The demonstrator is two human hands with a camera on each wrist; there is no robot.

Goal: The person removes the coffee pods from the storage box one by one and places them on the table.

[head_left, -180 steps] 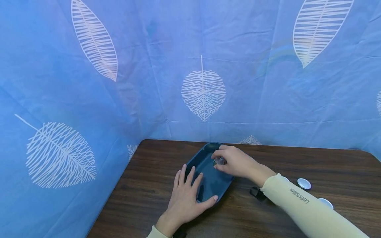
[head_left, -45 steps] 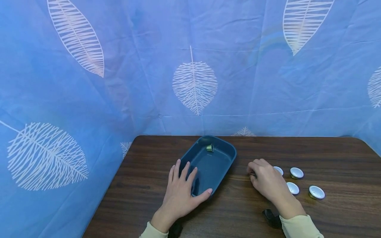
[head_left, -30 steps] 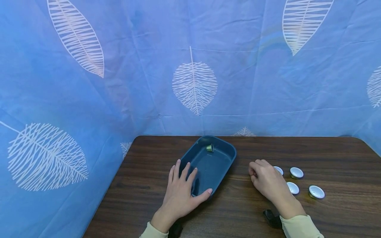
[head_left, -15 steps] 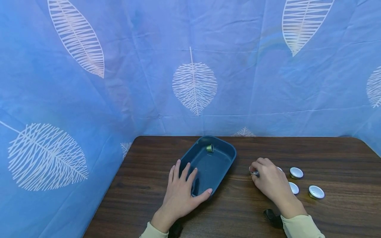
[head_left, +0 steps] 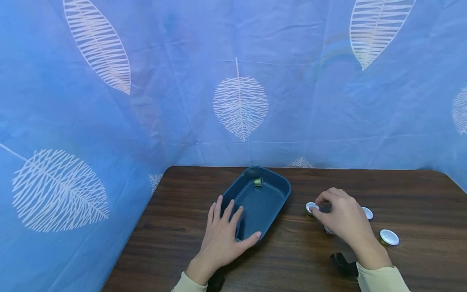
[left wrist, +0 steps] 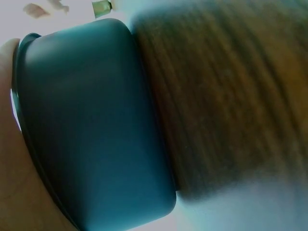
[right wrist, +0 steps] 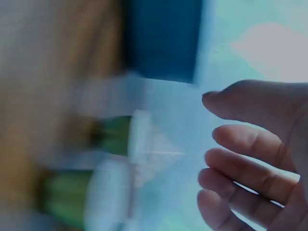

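My left hand [head_left: 226, 239] lies with spread, straight fingers against the near left side of a dark blue tray [head_left: 268, 215]. The left wrist view shows the tray wall [left wrist: 96, 120] from close by. On its side at the tray's far end is a small green coffee capsule [head_left: 258, 182]. My right hand [head_left: 344, 215] hovers right of the tray, fingers apart and holding nothing. Just beyond its fingertips a coffee capsule [head_left: 311, 207] stands with its pale lid up. Green capsules [right wrist: 113, 137] appear blurred in the right wrist view.
More pale-lidded capsules stand on the dark wooden table [head_left: 175, 243]: one capsule [head_left: 389, 237] at the right, others partly behind my right hand. A blue cloth [head_left: 292, 101] with white leaf prints hangs behind the table's far edge.
Six seconds ago my right hand held a capsule over the tray; now one lies inside. Lately it has loosened from a capsule on the table and moved right. My left hand stays put.
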